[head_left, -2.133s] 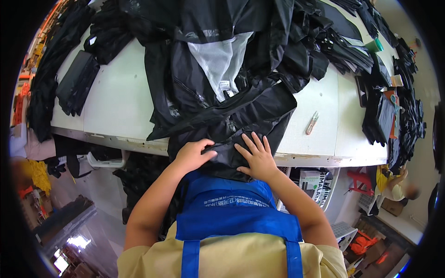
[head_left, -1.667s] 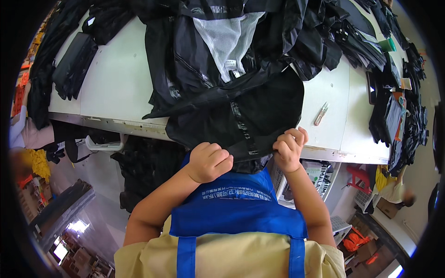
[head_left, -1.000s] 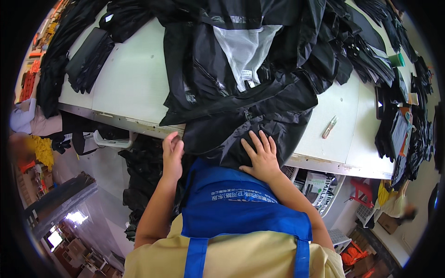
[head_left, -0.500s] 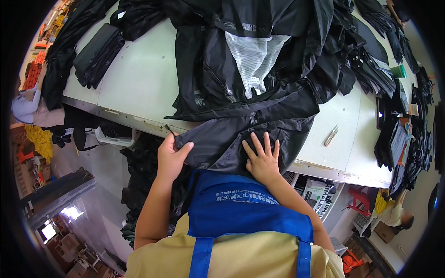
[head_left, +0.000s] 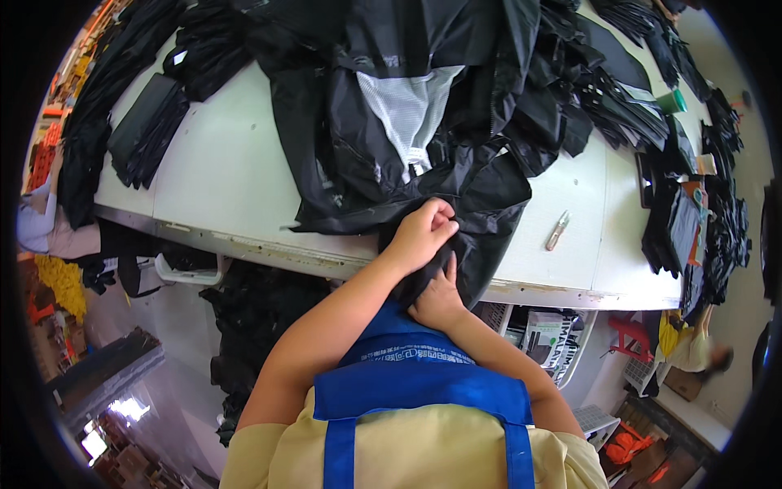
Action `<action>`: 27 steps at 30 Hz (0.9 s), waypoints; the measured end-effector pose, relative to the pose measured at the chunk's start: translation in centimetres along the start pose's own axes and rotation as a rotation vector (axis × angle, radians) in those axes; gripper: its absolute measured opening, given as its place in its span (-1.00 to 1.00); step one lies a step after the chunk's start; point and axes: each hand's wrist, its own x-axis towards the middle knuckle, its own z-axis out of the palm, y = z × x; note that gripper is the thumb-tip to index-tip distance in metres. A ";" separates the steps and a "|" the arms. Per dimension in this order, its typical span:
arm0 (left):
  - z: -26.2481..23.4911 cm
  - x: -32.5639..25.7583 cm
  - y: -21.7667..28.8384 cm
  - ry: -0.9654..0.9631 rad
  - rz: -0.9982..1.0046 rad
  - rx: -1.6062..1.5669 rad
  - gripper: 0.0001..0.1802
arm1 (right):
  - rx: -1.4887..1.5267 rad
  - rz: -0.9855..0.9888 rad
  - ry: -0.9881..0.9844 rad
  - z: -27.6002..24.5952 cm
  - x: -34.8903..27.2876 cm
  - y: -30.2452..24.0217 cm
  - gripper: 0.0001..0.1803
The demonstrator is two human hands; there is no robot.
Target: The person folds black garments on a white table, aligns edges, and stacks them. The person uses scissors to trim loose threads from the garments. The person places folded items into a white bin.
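A black garment with a white mesh lining [head_left: 407,110], perhaps a jacket, lies spread over the table, its near part hanging over the front edge. My left hand [head_left: 422,236] reaches across to the middle with its fingers closed in a pinch on the black garment [head_left: 485,208], just below the mesh. Just below it, at the table's edge, my right hand [head_left: 440,300] grips a fold of the same cloth, one finger pointing up and the thumb to the left. Folds hide the other fingertips.
A snips-like tool [head_left: 558,231] rests on the white table [head_left: 216,171] to the right. Stacks of folded black cloth [head_left: 149,130] lie at the left, with more black pieces [head_left: 672,228] at the right. A white basket [head_left: 189,269] is below the table edge. Other people appear at both sides.
My left hand has moved right, from the garment's left corner to its middle, carrying cloth over. My right hand has gone from flat and spread to gripping a fold, slightly lower left.
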 end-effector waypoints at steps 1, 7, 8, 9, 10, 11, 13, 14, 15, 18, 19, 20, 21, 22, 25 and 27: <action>0.3 1.9 -1.5 -0.053 0.077 0.232 -0.65 | 0.000 0.028 -0.125 -1.2 0.1 -0.1 -0.47; -0.7 -2.4 -1.4 0.093 0.499 0.995 -0.49 | 0.204 0.603 0.873 -3.2 -1.6 8.4 -0.29; -0.4 -3.3 -2.5 0.088 0.491 0.965 -0.46 | 0.454 0.715 0.862 -2.5 -1.3 10.5 -0.19; -0.2 -3.9 -3.7 0.084 0.485 0.934 -0.44 | 0.706 0.819 0.842 -2.2 -0.8 12.3 -0.09; -0.1 -4.6 -3.9 0.022 0.475 0.904 -0.42 | 0.916 0.858 0.837 -3.5 0.0 12.7 -0.06; -0.3 -4.9 -3.9 -0.039 0.465 0.874 -0.41 | 1.232 0.865 0.819 -5.0 0.7 12.8 -0.15; -1.8 -4.3 -3.1 -0.193 0.492 0.822 -0.43 | 1.767 0.622 0.676 -6.4 1.2 13.8 -0.28; -2.7 -3.8 -3.6 -0.210 0.486 0.746 -0.42 | 1.843 0.638 0.687 -6.9 1.0 13.7 -0.32; -3.2 -3.2 -3.3 -0.222 0.478 0.668 -0.42 | 1.917 0.653 0.694 -7.3 0.7 13.6 -0.36; -3.1 -2.4 -1.9 -0.097 0.346 0.872 -0.50 | 1.686 0.525 0.542 -5.9 -0.8 12.7 -0.42; -2.8 -2.3 -1.5 -0.149 0.420 1.079 -0.50 | 1.534 0.455 0.463 -6.3 -0.5 11.6 -0.43; -2.7 -2.3 -1.4 -0.129 0.485 1.165 -0.46 | 1.022 0.098 0.429 -7.0 0.1 10.4 -0.43; -3.2 -1.9 -1.2 -0.306 0.324 1.266 -0.42 | 0.500 -0.227 0.371 -8.8 1.0 7.7 -0.43; -3.8 -1.7 -2.3 -0.240 0.320 0.880 -0.47 | 0.344 -0.200 0.180 -9.2 1.5 5.8 -0.45; -7.5 -1.9 -2.5 -0.089 0.103 0.265 -0.57 | 0.064 -0.175 -0.013 -6.9 1.5 5.5 -0.46; -9.7 -1.7 -4.5 0.165 0.045 -0.133 -0.52 | 0.001 -0.163 -0.037 -6.0 1.3 5.8 -0.45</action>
